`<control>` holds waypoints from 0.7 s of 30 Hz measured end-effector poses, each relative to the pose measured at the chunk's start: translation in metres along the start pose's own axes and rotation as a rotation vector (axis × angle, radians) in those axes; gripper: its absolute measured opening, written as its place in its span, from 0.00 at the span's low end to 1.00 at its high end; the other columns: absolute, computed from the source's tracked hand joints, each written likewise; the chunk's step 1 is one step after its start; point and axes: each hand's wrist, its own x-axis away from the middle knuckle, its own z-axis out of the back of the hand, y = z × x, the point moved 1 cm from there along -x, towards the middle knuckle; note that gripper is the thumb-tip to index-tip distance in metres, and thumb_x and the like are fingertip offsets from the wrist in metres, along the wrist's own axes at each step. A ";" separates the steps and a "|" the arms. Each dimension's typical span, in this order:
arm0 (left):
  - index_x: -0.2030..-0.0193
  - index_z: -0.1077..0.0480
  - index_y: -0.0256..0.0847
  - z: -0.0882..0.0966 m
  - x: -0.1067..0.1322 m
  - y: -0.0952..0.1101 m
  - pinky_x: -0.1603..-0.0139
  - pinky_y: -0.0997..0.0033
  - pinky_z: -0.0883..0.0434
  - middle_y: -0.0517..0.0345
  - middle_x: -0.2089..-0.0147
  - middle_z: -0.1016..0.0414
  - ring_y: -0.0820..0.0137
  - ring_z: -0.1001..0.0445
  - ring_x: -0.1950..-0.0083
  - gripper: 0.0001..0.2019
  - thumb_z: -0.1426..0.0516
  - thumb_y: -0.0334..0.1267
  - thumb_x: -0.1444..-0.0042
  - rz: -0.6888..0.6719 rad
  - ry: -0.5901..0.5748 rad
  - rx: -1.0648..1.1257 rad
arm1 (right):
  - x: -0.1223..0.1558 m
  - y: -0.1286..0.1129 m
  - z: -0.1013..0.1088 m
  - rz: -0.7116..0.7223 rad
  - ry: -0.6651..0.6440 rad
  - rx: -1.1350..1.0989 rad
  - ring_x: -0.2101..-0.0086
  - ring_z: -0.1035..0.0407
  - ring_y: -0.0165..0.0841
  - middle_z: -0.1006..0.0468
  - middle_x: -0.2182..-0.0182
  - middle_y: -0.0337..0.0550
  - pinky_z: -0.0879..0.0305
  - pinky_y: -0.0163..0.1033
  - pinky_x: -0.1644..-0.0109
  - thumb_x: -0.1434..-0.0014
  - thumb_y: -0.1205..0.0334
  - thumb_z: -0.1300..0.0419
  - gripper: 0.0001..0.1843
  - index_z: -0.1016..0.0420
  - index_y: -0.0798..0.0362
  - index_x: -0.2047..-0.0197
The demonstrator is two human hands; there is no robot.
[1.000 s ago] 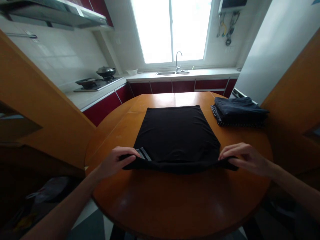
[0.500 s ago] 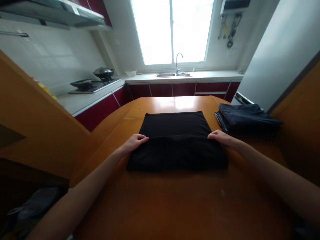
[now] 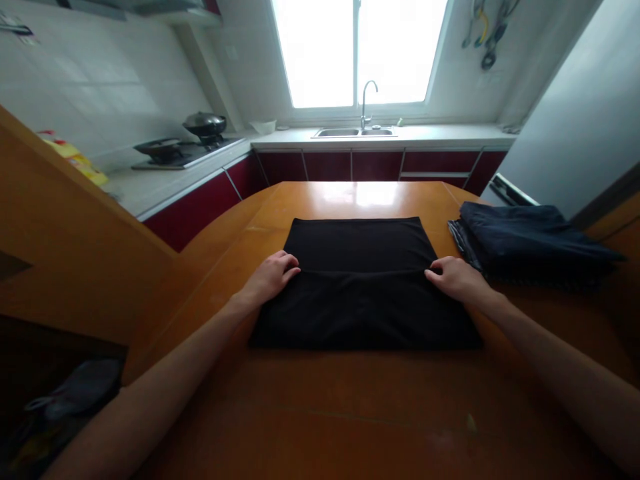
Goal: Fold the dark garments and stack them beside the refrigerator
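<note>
A black garment (image 3: 363,287) lies folded on the round wooden table (image 3: 350,413), its near part laid over the far part. My left hand (image 3: 270,277) pinches the folded edge at the garment's left side. At the right side of the same edge, my right hand (image 3: 455,279) has its fingers curled on the cloth. Both hands rest on the table at the fold line.
A stack of dark folded clothes (image 3: 530,240) sits at the table's right. Beyond the table runs a counter with a sink and tap (image 3: 367,120), and a stove with pans (image 3: 190,143) at the left. Wooden chair backs (image 3: 60,253) flank the table.
Both hands lifted the garment's near edge and carried it away from me, folding it over the far part. The striped patch is now hidden. The hands hold at the fold.
</note>
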 end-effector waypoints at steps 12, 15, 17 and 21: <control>0.23 0.54 0.40 -0.083 0.025 0.126 0.24 0.52 0.57 0.48 0.23 0.52 0.60 0.56 0.22 0.32 0.60 0.55 0.28 -0.362 -0.138 -0.197 | 0.047 -0.105 -0.070 0.401 -0.006 0.071 0.28 0.57 0.44 0.50 0.27 0.52 0.58 0.59 0.28 0.29 0.47 0.56 0.35 0.50 0.57 0.25; 0.23 0.55 0.44 -0.074 0.026 0.096 0.25 0.52 0.57 0.53 0.22 0.56 0.60 0.59 0.22 0.33 0.61 0.57 0.29 -0.255 -0.195 -0.217 | 0.041 -0.075 -0.065 0.291 -0.055 0.088 0.28 0.59 0.43 0.52 0.26 0.50 0.60 0.58 0.27 0.29 0.41 0.60 0.39 0.51 0.56 0.25; 0.23 0.54 0.43 -0.063 0.027 0.070 0.25 0.50 0.55 0.52 0.22 0.56 0.58 0.58 0.22 0.34 0.61 0.57 0.29 -0.152 -0.218 -0.214 | 0.036 -0.051 -0.060 0.209 -0.040 0.093 0.28 0.58 0.43 0.50 0.27 0.51 0.60 0.59 0.27 0.29 0.41 0.60 0.38 0.48 0.56 0.26; 0.27 0.44 0.39 -0.042 0.025 0.012 0.29 0.49 0.47 0.45 0.27 0.42 0.54 0.45 0.26 0.31 0.57 0.55 0.30 0.043 -0.098 -0.202 | 0.021 -0.004 -0.050 0.106 0.108 0.016 0.33 0.45 0.47 0.36 0.32 0.54 0.50 0.57 0.30 0.29 0.48 0.56 0.30 0.31 0.55 0.35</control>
